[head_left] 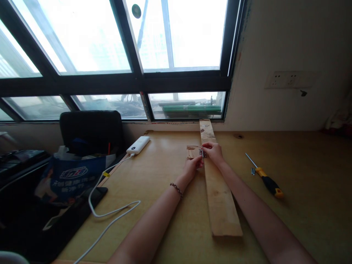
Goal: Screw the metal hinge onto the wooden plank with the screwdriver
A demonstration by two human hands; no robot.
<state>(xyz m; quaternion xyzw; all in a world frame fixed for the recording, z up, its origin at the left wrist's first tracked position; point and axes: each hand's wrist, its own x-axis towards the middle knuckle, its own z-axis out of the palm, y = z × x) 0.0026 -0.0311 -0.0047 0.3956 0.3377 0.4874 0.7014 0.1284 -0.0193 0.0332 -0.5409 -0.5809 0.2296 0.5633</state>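
A long wooden plank [221, 198] lies lengthwise on the wooden table, its far end near the window. Against its left side sits a short wooden block [193, 151]. Where the two meet is a small metal hinge [202, 153], partly covered by fingers. My left hand [194, 165] pinches the hinge from the near left side, fingers closed. From the right, my right hand [213, 151] reaches over the plank, its fingertips closed on the hinge's upper part.
Right of the plank lie a yellow-and-black screwdriver [268, 182] and a few small screws [253, 171]. A white power bank [138, 145] with a white cable [110, 212] rests at the table's left edge. Beyond that edge stand a black chair [90, 126] and a blue bag [74, 179].
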